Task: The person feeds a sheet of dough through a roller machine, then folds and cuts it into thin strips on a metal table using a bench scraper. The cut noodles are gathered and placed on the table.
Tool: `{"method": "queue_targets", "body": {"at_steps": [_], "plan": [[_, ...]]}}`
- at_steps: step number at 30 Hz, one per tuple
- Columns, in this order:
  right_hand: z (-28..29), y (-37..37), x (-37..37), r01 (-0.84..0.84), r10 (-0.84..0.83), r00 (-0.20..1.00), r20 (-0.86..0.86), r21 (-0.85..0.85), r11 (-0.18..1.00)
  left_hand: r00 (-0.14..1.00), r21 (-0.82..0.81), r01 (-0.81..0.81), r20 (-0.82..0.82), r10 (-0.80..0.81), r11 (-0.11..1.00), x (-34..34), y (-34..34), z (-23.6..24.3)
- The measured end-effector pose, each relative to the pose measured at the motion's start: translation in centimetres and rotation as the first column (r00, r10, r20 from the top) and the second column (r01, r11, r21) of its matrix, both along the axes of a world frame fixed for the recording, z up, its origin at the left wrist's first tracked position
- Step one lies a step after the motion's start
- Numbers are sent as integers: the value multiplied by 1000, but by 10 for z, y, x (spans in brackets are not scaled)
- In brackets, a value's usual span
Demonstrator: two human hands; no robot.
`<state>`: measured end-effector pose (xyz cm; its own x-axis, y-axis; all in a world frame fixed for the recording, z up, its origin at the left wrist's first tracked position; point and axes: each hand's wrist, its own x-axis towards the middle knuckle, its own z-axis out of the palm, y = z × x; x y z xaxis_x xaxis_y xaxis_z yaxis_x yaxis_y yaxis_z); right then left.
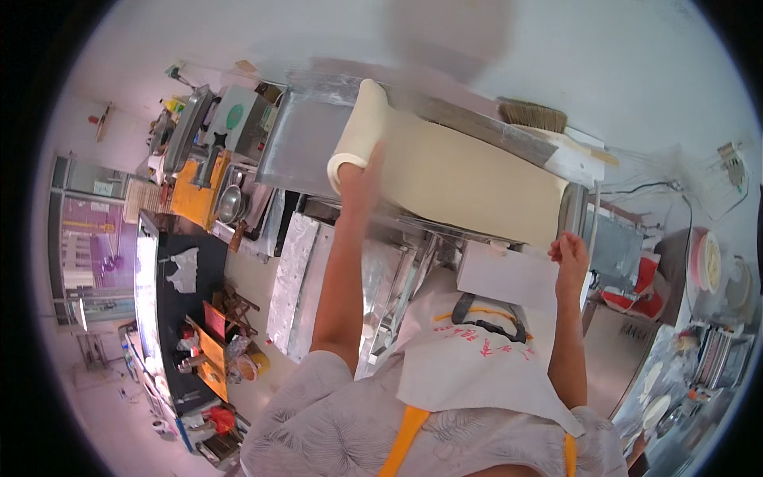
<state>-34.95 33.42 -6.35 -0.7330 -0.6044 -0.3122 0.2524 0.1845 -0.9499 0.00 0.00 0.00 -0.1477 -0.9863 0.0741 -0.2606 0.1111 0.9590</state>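
Observation:
A wide, pale dough sheet (477, 171) lies along a metal worktop, and its left end is wound into a thick dough roll (362, 123). My left hand (360, 184) grips the near end of this roll. Its fingers lie along the roll's right side and are partly blurred; the thumb is hidden at the roll's end. My right hand (569, 253) is by the sheet's near right corner, beside a metal roller (574, 208). Its fingers are curled in, with nothing visible in them.
A raised metal rim (469, 114) and a wall back the worktop. A bristle brush (532, 115) lies behind the sheet. At left are metal bowls (232, 203) and an orange board (193, 191). A white panel (507, 273) stands before my apron. Red-and-white bags (640, 290) are at right.

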Motion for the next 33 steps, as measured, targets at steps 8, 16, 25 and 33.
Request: {"method": "queue_targets", "body": {"at_steps": [8, 16, 25, 33], "plan": [[-2, 4, 18, -28, 29, 997, 69, -23, 999, 921, 128, -13, -385, 62, 992, 22, -10, 47], [5, -2, 17, -51, 51, 999, 10, -4, 999, 817, 209, -6, -562, 125, 978, 74, -45, 72], [10, -9, 16, -77, 76, 996, -57, -14, 997, 809, 341, 78, 527, -259, 937, 104, -127, 92], [6, -14, 40, -203, 202, 974, -101, -6, 979, 733, -9, 56, 679, -35, 998, 66, -171, 33]]}}
